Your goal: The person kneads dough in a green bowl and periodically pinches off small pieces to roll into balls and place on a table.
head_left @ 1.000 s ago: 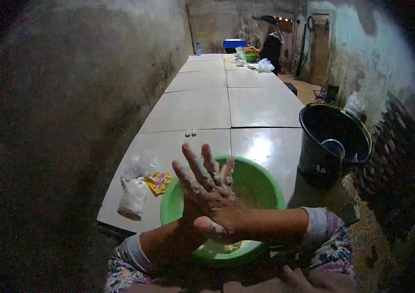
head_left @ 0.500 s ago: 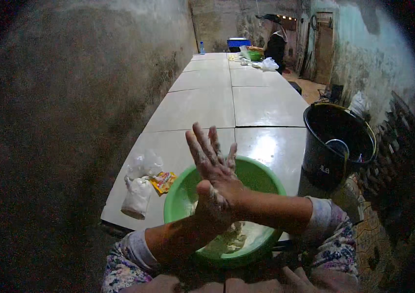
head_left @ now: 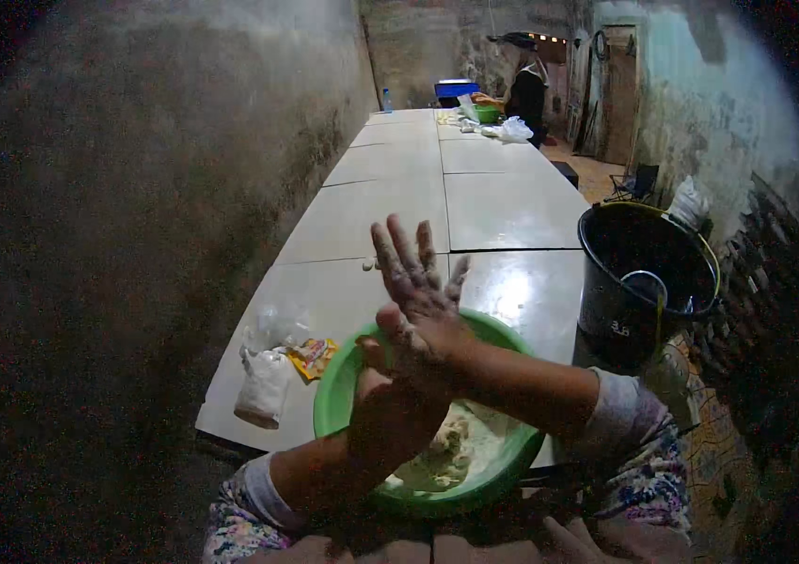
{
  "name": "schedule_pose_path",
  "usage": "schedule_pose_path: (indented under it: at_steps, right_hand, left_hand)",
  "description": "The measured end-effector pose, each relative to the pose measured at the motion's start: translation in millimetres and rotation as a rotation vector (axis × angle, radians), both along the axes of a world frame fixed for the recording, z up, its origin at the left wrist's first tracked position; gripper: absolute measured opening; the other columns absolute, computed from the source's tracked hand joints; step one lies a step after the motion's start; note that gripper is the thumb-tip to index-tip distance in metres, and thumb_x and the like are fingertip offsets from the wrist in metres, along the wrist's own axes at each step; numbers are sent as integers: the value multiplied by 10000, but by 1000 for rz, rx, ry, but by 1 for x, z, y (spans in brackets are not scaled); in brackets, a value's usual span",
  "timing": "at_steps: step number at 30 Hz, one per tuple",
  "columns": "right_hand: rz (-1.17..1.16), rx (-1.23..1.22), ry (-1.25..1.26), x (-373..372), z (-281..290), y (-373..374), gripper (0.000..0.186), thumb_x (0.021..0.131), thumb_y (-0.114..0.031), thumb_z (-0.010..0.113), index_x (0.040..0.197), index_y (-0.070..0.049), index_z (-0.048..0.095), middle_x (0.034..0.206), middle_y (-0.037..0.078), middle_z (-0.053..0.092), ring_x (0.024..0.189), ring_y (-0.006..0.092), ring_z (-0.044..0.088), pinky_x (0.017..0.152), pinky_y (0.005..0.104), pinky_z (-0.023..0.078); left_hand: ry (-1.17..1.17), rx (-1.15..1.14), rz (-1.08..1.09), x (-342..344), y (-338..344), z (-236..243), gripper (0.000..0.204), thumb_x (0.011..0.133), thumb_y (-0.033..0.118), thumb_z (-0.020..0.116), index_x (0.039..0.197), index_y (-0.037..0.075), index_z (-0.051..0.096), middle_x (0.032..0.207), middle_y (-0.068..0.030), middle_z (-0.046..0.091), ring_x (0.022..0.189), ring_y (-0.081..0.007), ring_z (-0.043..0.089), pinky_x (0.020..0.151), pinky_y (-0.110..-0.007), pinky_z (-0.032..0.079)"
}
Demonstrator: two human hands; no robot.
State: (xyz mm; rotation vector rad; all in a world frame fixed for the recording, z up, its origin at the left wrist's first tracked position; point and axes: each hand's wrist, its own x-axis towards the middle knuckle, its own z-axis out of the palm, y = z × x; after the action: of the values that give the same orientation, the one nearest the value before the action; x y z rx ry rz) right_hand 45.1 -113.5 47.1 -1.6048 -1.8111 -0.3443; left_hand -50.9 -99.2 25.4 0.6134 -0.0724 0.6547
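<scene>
My right hand (head_left: 423, 291) is raised over a green basin (head_left: 329, 399), its fingers spread upward and coated with flour or dough. My left hand (head_left: 390, 381) crosses it lower down, against the palm or wrist side; most of its fingers are hidden. Neither hand shows a held object. Inside the basin, a lumpy pale dough (head_left: 446, 451) lies with loose white flour (head_left: 486, 434) around it. To the basin's left are a yellow-and-red packet (head_left: 312, 357) and a white bag of powder (head_left: 263, 387).
Thin clear plastic (head_left: 274, 324) lies behind the white bag. A black bucket (head_left: 620, 291) with a metal-rimmed item inside stands at the right. Along the long white table (head_left: 390, 207), another person (head_left: 526, 94) stands at the far end near a small green basin (head_left: 487, 115) and blue crate (head_left: 456, 89).
My hands have shifted against each other: the left has slid lower and a little left, while the right's fingers have tilted and spread wider.
</scene>
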Motion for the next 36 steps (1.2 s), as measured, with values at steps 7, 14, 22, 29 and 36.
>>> schedule_pose_path:
  at_steps: [7,14,22,29,36]
  right_hand:
    - [40,-40,12,-4,-7,-17,716,869,-505,342,1434,-140,95,1493,130,25,1369,342,-48,956,678,-115]
    - [-153,-48,-127,21,1,0,752,875,-559,253,1430,-87,67,1482,177,5,1360,374,-20,1003,608,-86]
    - [-49,-117,66,29,-8,7,740,877,-583,198,1429,-102,89,1480,182,46,1356,379,-90,889,682,-200]
    - [-69,62,120,49,14,-6,758,851,-643,230,1430,-161,145,1493,113,69,1368,349,-48,910,674,-185]
    - [62,19,319,67,29,-10,717,870,-637,115,1354,-164,350,1454,142,211,1354,373,94,954,647,-153]
  left_hand:
    - [-447,-247,-436,-1,8,-13,809,867,655,161,1354,19,269,1325,-178,385,1225,-286,381,1059,-416,278]
    - [-30,-235,-165,-7,16,-29,553,934,454,282,1278,32,379,1198,-165,505,1099,-296,501,1004,-466,345]
    - [123,-37,-84,-3,20,-37,337,932,181,350,1192,-17,432,1190,-171,503,1123,-276,478,1015,-392,345]
    - [229,-160,-27,-4,15,-20,523,941,120,337,1380,57,58,1329,-237,340,1188,-300,400,1060,-403,268]
    - [221,-175,-55,3,22,-21,502,955,162,340,1382,94,86,1280,-253,400,1177,-316,428,1051,-425,296]
